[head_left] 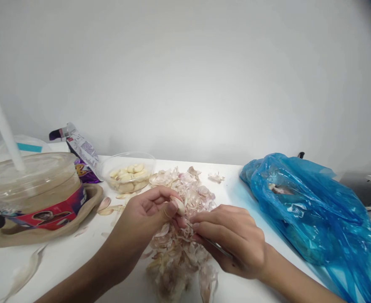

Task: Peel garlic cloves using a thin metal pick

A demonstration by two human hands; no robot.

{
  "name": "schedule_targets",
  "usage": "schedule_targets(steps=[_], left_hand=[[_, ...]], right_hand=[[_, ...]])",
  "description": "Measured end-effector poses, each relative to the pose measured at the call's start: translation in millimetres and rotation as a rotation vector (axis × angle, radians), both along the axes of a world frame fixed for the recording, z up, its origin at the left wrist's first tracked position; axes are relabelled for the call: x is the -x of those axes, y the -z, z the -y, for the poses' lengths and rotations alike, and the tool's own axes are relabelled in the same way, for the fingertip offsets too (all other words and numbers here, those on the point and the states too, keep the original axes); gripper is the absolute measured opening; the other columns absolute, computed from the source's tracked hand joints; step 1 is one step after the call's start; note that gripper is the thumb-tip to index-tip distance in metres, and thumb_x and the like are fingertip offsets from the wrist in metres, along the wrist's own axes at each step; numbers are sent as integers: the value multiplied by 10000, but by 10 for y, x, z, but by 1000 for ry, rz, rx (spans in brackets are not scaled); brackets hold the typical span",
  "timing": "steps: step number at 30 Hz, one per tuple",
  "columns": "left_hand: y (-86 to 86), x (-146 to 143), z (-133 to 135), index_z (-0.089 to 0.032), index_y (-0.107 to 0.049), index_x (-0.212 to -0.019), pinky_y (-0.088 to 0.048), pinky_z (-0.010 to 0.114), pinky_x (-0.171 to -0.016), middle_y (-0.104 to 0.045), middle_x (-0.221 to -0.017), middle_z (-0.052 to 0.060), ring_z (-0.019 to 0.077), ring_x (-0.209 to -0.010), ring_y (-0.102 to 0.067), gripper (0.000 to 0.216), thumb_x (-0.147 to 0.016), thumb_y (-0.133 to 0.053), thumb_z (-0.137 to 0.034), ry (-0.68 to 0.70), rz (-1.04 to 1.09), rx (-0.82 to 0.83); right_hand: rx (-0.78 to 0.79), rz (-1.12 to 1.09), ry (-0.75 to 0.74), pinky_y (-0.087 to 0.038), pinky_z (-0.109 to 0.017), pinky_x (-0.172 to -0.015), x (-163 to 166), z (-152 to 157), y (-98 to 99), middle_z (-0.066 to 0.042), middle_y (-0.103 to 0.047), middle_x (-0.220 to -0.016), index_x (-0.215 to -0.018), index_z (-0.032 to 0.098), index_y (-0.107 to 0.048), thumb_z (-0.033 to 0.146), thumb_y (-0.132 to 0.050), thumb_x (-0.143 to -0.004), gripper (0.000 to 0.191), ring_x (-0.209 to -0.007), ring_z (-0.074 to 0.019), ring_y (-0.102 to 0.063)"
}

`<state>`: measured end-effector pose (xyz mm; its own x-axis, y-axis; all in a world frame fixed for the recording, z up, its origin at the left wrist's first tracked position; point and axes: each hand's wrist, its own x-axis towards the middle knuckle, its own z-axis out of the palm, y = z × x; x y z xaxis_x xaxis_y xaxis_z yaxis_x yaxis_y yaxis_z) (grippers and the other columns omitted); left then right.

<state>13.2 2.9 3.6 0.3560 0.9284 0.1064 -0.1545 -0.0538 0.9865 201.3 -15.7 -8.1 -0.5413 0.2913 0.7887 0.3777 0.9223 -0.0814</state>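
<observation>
Between the thumb and fingers of my left hand [153, 216] is a pale, peeled-looking garlic clove [179, 206]. My right hand [232, 237] is closed around a slim metal tool [218, 247] that looks like a small knife; most of it is hidden by the fingers. Its front end points at the clove, and the fingertips of both hands almost meet there. Under and behind the hands spreads a heap of papery garlic skins [185, 252]. Beyond my left hand, a clear plastic bowl [105, 170] holds several peeled cloves [131, 174].
At left a large iced drink cup [46, 185] with a straw stands in a cardboard carrier [92, 202]. Behind it lies a purple snack bag [89, 168]. A crumpled blue plastic bag [305, 214] fills the right side. Loose skins lie on the white table [65, 265], with a wall behind.
</observation>
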Motion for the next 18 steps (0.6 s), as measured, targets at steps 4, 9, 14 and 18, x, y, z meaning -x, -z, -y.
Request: schedule_targets(steps=[4, 9, 14, 18], left_hand=[[5, 0, -2, -213, -582, -742, -443, 189, -559, -637, -577, -42, 113, -578, -563, 63, -782, -574, -261, -6, -9, -1], [-19, -9, -6, -212, -576, -736, -436, 187, -566, -633, -581, -46, 109, -585, -555, 84, -791, -561, -274, 16, -14, 11], [-20, -1, 8, -210, -582, -730, -433, 185, -564, -625, -577, -51, 108, -580, -549, 86, -783, -571, -276, 14, -37, -3], [5, -5, -5, -215, -575, -736, -432, 190, -575, -619, -586, -57, 111, -593, -549, 80, -790, -562, -272, 30, -43, 9]], right_hand=[[2, 9, -4, -489, -255, -567, -1, -6, 4, -64, -666, -947, -1001, 118, -558, 53, -540, -754, 256, -733, -131, -623], [-1, 22, 3, -481, -257, -557, 4, -19, 5, -61, -665, -961, -1012, 117, -554, 58, -554, -754, 265, -729, -134, -621], [-20, 39, 10, -468, -255, -535, 6, -5, -1, -63, -669, -937, -996, 111, -553, 58, -572, -746, 256, -698, -136, -615], [-26, 53, 11, -473, -251, -549, 6, 1, 3, -66, -667, -932, -998, 113, -545, 64, -565, -756, 248, -717, -139, -617]])
